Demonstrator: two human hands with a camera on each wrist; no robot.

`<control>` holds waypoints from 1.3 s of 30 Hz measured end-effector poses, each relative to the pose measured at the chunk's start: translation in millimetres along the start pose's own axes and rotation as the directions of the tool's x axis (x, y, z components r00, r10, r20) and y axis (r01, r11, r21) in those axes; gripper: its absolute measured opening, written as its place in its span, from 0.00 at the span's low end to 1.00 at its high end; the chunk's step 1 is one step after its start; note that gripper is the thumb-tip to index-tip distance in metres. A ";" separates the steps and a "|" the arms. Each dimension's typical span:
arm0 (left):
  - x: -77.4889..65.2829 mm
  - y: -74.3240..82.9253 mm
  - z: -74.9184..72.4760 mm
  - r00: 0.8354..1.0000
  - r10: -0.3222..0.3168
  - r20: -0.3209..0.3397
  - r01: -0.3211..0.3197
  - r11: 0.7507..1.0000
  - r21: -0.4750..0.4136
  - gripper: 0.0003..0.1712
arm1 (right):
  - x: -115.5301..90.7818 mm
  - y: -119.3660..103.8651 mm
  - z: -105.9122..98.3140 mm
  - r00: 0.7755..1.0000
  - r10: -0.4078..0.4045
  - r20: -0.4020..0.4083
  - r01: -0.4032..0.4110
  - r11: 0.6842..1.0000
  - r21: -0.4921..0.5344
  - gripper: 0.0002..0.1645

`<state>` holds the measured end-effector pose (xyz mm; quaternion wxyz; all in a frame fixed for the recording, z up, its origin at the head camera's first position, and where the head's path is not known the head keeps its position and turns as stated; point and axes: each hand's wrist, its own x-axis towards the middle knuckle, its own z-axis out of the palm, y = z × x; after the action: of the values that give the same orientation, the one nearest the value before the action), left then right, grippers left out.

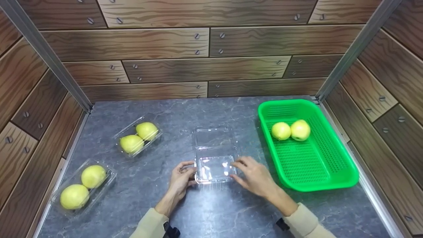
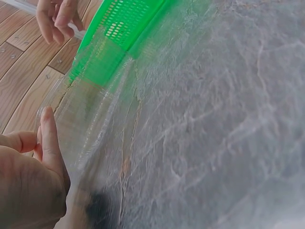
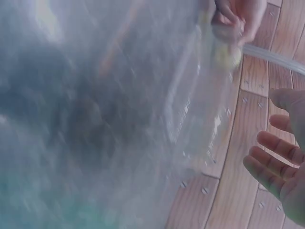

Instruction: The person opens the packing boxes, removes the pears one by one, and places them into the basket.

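By my read, two boxes done, one to go. Far box [image 1: 159, 132] and near box [image 1: 98, 186], both at the left of the counter [image 1: 178, 122], each held two yellow fruits [image 1: 74, 196], lids apparently down. Left to do: the middle box [image 1: 214, 152], with nothing in it, plus two loose fruits [image 1: 300, 130] in the green basket [image 1: 299, 162] on the right; that looked like one more pair, then a lid to fold over. Middle box sat flat between the left boxes and the basket, lid [image 1: 213, 137] laid back toward the far side, tray [image 1: 216, 168] on the near side. Clear thin plastic, ridged walls, bright glare spots on the tray floor; glare and blur hid finer detail. Left hand [image 1: 179, 181] had its grip on the tray's left edge, seemingly a pinch of thumb and fingers. Right hand [image 1: 256, 175] was just beside the tray's right edge, grip released, fingers loosely spread; the right wrist view put it apart from the plastic. Basket fruits touched each other, no hand on them.
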<state>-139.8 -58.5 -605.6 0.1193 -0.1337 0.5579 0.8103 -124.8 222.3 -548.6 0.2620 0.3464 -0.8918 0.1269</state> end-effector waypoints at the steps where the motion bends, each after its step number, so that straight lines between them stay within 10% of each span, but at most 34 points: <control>1: 0.0 0.1 0.1 1.000 0.001 0.000 -0.001 1.000 0.003 0.21 | -1.0 -3.1 2.5 1.000 0.005 0.007 -0.006 1.000 0.005 0.23; 39: 10.0 -0.9 13.7 1.000 -0.001 0.019 0.002 1.000 -0.007 0.22 | -17.3 -28.8 41.1 0.997 -0.038 -0.065 0.030 0.991 -0.128 0.16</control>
<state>-150.0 -44.9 -605.1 0.1248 -0.1268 0.5536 0.8136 -109.9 194.0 -591.0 0.3155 0.3396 -0.8827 0.0772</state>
